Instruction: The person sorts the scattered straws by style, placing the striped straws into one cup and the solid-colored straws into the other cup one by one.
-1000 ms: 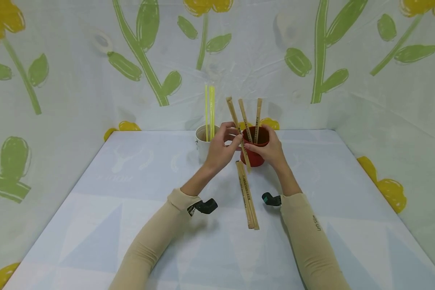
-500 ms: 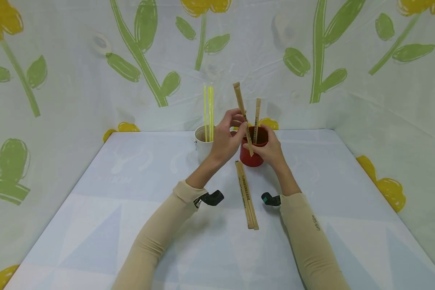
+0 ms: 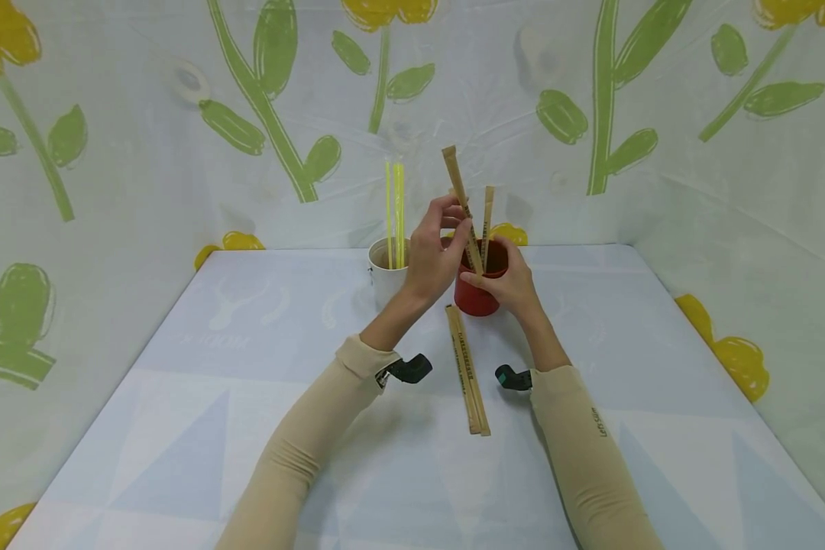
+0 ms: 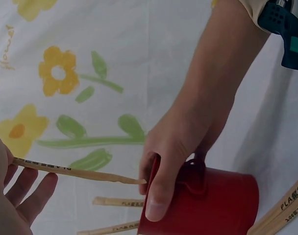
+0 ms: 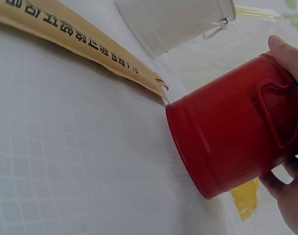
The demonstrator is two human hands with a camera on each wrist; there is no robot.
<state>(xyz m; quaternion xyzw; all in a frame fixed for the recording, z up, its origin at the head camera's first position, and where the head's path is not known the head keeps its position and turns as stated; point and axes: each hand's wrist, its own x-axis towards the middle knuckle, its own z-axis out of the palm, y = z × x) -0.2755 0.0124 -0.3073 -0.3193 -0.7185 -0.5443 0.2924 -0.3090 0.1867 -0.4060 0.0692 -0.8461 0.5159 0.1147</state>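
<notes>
My left hand pinches a brown paper-wrapped straw between thumb and fingers. The straw leans, and its lower end is right at the rim of a small red bucket. My right hand grips that bucket from the right, thumb on the near side of the rim, as the left wrist view also shows. Two wrapped straws stick out of the bucket; in the head view the left one is mostly hidden behind my left hand. The right wrist view shows the bucket's side and its handle.
Left of the red bucket stands a white bucket with several yellow straws upright in it. More paper-wrapped straws lie on the table, just in front of the red bucket. Flower-printed cloth hangs behind the table.
My left hand has risen and moved right with the straw, bringing its lower end from in front of the bucket up to the rim. My right hand stays on the bucket.
</notes>
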